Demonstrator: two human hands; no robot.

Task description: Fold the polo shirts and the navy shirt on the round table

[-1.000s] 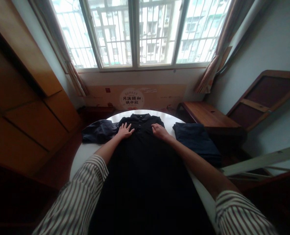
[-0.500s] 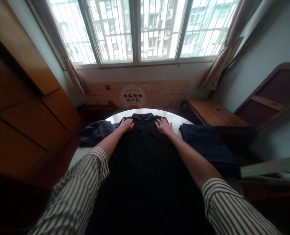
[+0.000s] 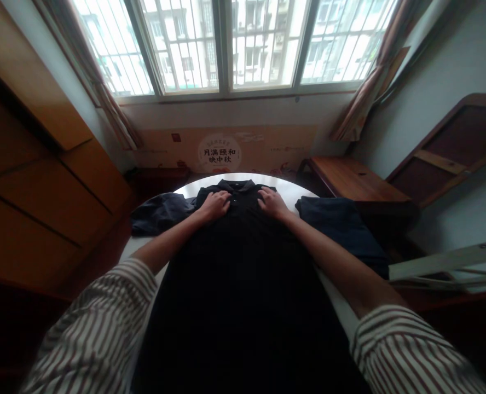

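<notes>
A black polo shirt lies spread on a round white table, its collar at the far edge and its body running toward me. My left hand rests on the shirt's upper front, left of the buttons, fingers stretched out. On the other side of the buttons, my right hand lies on the cloth with its fingers apart and a little bent. Neither hand grips anything visible.
Dark crumpled cloth lies at the table's left, and folded navy cloth at its right. Beyond stand a wooden side table and a barred window. Orange-brown cabinets line the left side.
Both hands have slid slightly toward me and inward across the shirt, away from its shoulders. My elbows have spread outward. The whole view has shifted a little.
</notes>
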